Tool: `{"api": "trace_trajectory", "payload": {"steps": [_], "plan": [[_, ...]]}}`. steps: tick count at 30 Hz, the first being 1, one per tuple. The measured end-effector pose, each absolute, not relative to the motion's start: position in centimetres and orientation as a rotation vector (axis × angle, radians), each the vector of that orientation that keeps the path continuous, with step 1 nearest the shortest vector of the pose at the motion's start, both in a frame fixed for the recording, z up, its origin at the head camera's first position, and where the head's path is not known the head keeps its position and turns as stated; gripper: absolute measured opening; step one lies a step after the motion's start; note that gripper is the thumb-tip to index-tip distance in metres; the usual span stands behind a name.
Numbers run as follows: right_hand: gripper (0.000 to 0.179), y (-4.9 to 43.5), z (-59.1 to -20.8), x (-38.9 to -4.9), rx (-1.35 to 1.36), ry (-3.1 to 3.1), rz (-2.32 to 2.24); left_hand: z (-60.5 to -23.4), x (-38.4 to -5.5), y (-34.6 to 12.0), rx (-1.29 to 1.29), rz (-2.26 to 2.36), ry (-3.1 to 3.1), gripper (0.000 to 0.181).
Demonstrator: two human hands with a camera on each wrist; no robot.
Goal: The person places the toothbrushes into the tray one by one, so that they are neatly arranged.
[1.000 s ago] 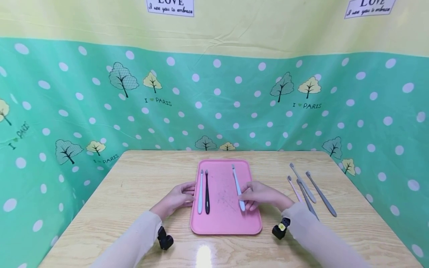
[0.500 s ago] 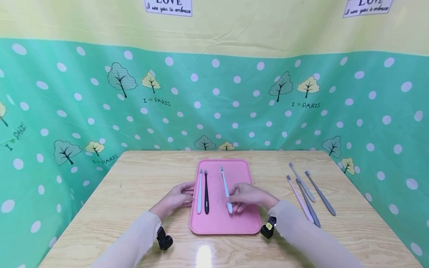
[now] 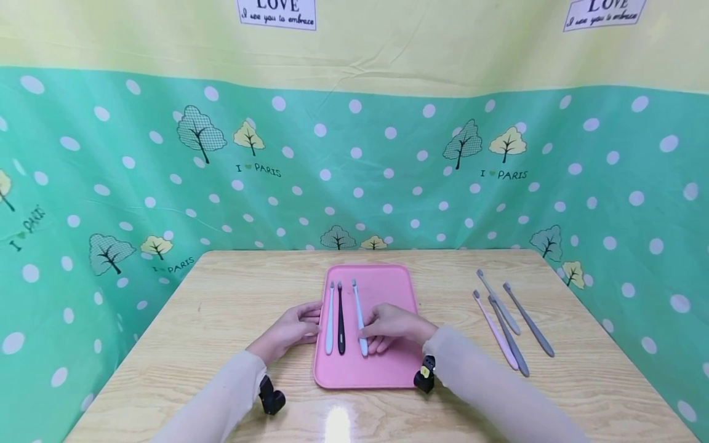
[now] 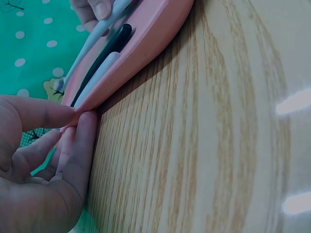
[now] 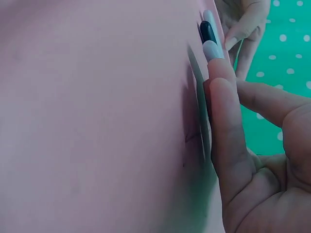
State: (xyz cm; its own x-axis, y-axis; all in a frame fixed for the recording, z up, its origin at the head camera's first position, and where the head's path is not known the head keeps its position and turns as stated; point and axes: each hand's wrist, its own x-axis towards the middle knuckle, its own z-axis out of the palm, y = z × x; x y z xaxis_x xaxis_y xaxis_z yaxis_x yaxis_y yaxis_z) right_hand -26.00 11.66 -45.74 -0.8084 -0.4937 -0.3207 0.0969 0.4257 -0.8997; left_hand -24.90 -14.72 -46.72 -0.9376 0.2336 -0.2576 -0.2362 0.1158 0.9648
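Observation:
A pink tray (image 3: 388, 374) lies on the table, and my left hand (image 3: 290, 332) pinches its left rim between thumb and fingers, plain in the left wrist view. My right hand (image 3: 394, 326) is over the tray, holding a light blue toothbrush (image 3: 357, 307) by its handle, bristle head pointing away from me. Left of it, a black toothbrush (image 3: 340, 326) and another light blue toothbrush (image 3: 329, 326) lie side by side along the tray's left edge. In the right wrist view, fingers cover most of the held toothbrush (image 5: 212, 50); only its handle end shows.
On the right of the wooden table (image 3: 238, 277) lie a pink toothbrush (image 3: 495, 332) and several grey ones, among them a grey toothbrush (image 3: 528, 320) farthest right. A polka-dot cloth (image 3: 388, 154) hangs behind the table.
My right hand has carried the light blue toothbrush leftward across the tray, closer to the black one. The left hand stays at the tray's rim.

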Motion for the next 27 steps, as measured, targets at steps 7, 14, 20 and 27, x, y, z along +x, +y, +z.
{"api": "trace_trajectory", "payload": {"steps": [7, 14, 20, 27], "plan": [[0.023, 10.9, -46.0, -26.4, -0.296, 2.101, -1.413, -46.7, -24.9, -14.8, -0.004, 1.879, 2.056, 0.066], [0.022, 10.1, -45.8, -26.4, -0.267, 2.106, -1.415, -46.7, -25.0, -14.8, -0.017, 1.886, 2.062, 0.068], [0.023, 9.6, -45.8, -26.4, -0.275, 2.117, -1.413, -46.7, -25.0, -14.8, -0.018, 1.891, 2.051, 0.068], [0.025, 9.4, -45.7, -26.3, -0.286, 2.107, -1.424, -46.7, -24.9, -14.7, -0.003, 1.888, 2.053, 0.068]]}}
